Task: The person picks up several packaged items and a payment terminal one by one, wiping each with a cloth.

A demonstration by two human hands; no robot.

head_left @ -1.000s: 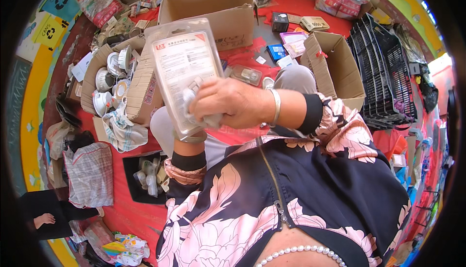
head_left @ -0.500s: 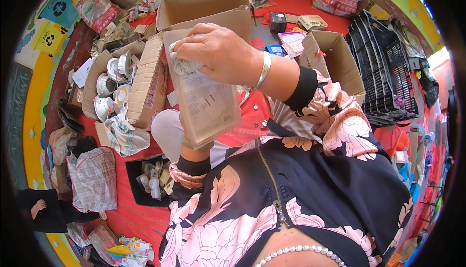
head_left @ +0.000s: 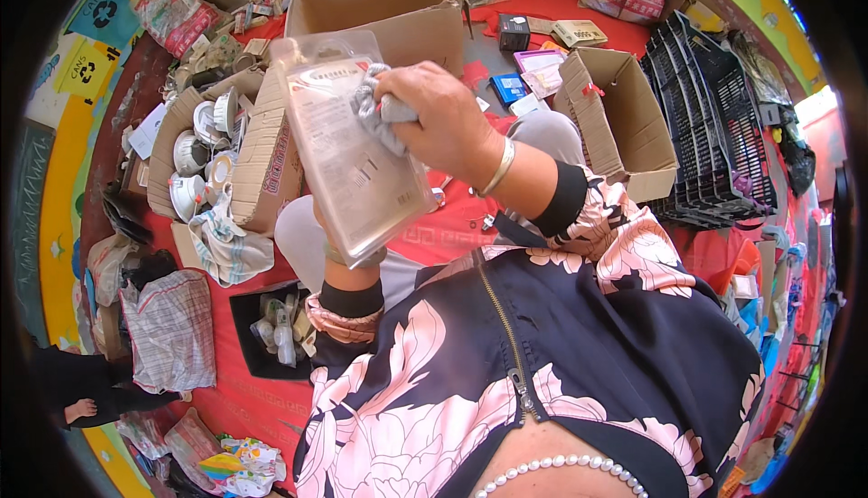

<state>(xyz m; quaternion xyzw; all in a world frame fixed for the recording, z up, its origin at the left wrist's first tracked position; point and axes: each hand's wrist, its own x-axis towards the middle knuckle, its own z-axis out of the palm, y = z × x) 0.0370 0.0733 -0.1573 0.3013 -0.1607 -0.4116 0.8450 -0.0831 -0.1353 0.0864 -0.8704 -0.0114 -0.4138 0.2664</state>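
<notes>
A long clear plastic blister package [head_left: 366, 192] with printing on it is held up, tilted, in front of me. My left hand [head_left: 351, 274] supports it from behind at its lower end; the package hides most of those fingers. Bunched in my right hand [head_left: 449, 120] is a grey cloth [head_left: 383, 114], pressed against the package's upper right side. The fingers of that hand are closed round the cloth.
Open cardboard boxes stand beyond the package [head_left: 380, 14], at right [head_left: 624, 127], and at left, holding white round lamps [head_left: 271, 159]. A black plastic crate [head_left: 705, 127] leans at far right. Near my left arm sits a black bin [head_left: 249, 340] and a checked bag [head_left: 172, 331].
My right hand and the cloth have moved right and down from the package's top edge. The package has tilted and shifted left, and its printed upper part now shows.
</notes>
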